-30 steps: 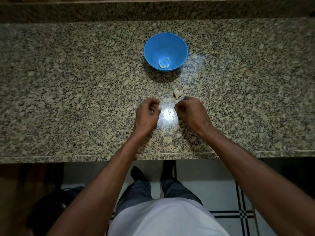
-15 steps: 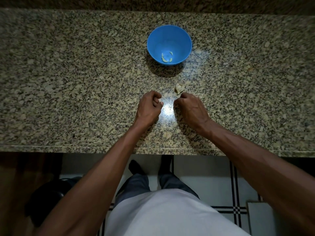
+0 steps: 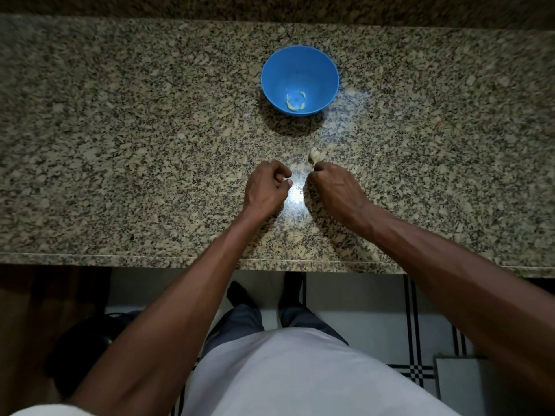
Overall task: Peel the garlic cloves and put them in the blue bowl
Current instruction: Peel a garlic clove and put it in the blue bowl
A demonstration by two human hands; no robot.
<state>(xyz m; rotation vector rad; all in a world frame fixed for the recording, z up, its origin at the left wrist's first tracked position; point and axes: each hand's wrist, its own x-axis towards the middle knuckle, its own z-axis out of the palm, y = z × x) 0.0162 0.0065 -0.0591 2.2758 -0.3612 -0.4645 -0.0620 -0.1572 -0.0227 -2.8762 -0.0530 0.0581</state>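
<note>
The blue bowl (image 3: 326, 67) stands on the granite counter, with a few pale peeled cloves (image 3: 295, 103) at its bottom. A small garlic piece with papery skin (image 3: 316, 154) lies on the counter in front of the bowl. My right hand (image 3: 335, 190) is curled, and its fingertips meet the near end of that piece and seem to pinch it. My left hand (image 3: 265, 189) is curled beside it on the left, a short gap apart, thumb against the fingers. Nothing shows in the left hand, and its palm side is hidden.
The speckled granite counter (image 3: 120, 145) runs the full width, with its front edge near my waist and a raised back ledge (image 3: 270, 7) behind the bowl. A bright light spot lies between my hands. Below the edge are tiled floor and my feet.
My right hand has shifted left and forward until its fingertips reach the garlic piece. The left hand has stayed curled in place. The garlic piece and bowl have not moved.
</note>
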